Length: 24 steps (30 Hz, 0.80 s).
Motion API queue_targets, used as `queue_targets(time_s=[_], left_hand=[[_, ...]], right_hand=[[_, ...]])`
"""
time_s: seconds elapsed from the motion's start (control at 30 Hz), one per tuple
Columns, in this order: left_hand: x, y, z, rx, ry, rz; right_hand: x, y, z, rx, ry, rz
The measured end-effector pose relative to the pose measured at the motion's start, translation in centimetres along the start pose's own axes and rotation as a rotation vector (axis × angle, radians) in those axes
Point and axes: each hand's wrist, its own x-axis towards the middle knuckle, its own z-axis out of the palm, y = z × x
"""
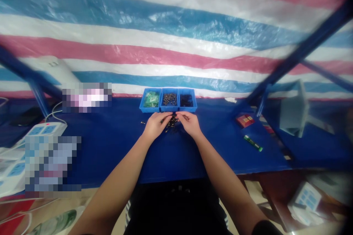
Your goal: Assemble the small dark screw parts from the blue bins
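Nearest to the person, two bare forearms go out over the near edge of the blue table point(110, 143) and lean toward each other. The left hand point(156, 125) and the right hand point(189, 123) lie low on the table, fingers bent and drawn together, and the fingertips of both point inward to the same place. Between them, touching the fingertips, is a small heap point(172, 122) of little dark and brass-coloured parts. It lies just right of the left hand and just left of the right hand, so neither hand is nearer. Whether any fingers pinch a single part I cannot tell; the pieces are too small. One loose part point(142, 122) lies alone, a little left of the left hand. Just behind the heap, three blue bins stand side by side in a row: the left bin point(150, 100) with green pieces, the middle bin point(169, 99) with brass parts, the right bin point(186, 100) with black parts. The heap sits directly before the middle one.
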Motion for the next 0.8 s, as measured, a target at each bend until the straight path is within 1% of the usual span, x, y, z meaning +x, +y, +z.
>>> queue_targets(time_s=[0.17, 0.27, 0.33, 0.4, 0.47, 0.53, 0.57, 0.67, 0.73, 0.8], left_hand=[[0.0, 0.0, 0.1, -0.022, -0.009, -0.009], [0.0, 0.0, 0.2, -0.013, -0.018, -0.028], [-0.1, 0.1, 0.2, 0.001, -0.024, -0.043], [-0.1, 0.1, 0.2, -0.002, -0.028, -0.045], [-0.1, 0.1, 0.2, -0.019, -0.029, -0.038], [-0.1, 0.1, 0.2, -0.038, -0.031, -0.032], [-0.2, 0.1, 0.2, -0.043, -0.032, -0.032], [-0.2, 0.0, 0.2, -0.042, -0.029, -0.038], [-0.2, -0.1, 0.2, -0.033, -0.027, -0.036], [-0.2, -0.2, 0.2, -0.028, -0.026, -0.027]], right_hand=[[0.0, 0.1, 0.3, 0.001, -0.007, -0.004], [0.0, 0.1, 0.4, 0.049, 0.005, 0.056], [0.3, 0.2, 0.2, 0.129, 0.078, 0.114], [0.7, 0.4, -0.1, 0.224, 0.198, 0.153], [1.2, 0.6, -0.6, 0.279, 0.306, 0.16], [1.7, 0.7, -1.0, 0.32, 0.341, 0.141], [1.8, 0.7, -1.1, 0.322, 0.326, 0.124], [1.8, 0.6, -1.5, 0.223, 0.258, 0.081], [1.6, 0.6, -1.7, 0.073, 0.223, 0.056], [1.4, 1.0, -1.8, -0.129, 0.167, -0.002]])
